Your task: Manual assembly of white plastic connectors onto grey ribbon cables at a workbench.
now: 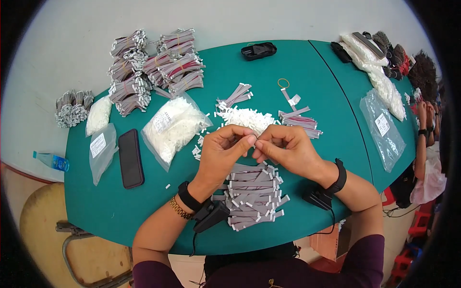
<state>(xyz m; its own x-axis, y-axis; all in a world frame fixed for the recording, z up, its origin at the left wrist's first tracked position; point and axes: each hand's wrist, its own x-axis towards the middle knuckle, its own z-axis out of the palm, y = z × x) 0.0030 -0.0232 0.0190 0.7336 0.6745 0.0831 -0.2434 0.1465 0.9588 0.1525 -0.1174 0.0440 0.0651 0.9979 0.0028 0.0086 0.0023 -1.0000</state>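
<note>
My left hand (pixel 222 148) and my right hand (pixel 289 148) meet over the middle of the table, both closed, thumb against fingertips. What they pinch is too small and too covered by the fingers to make out. Just beyond them spreads a heap of small white plastic pieces (pixel 244 118), partly hidden by the hands. Below the hands lies a stack of short grey flat ribbon cables (pixel 254 197) with white ends. More such cables (pixel 302 124) lie beyond my right hand, and a small group of cables (pixel 237 95) rests behind the heap.
Left of the heap are a clear bag of white pieces (pixel 172 126), a dark phone (pixel 131 158) and a flat plastic bag (pixel 102 149). Banded cable bundles (pixel 129 72) pile up at the back left. A black case (pixel 259 51) sits far back. Another person's arm (pixel 421 139) shows at right.
</note>
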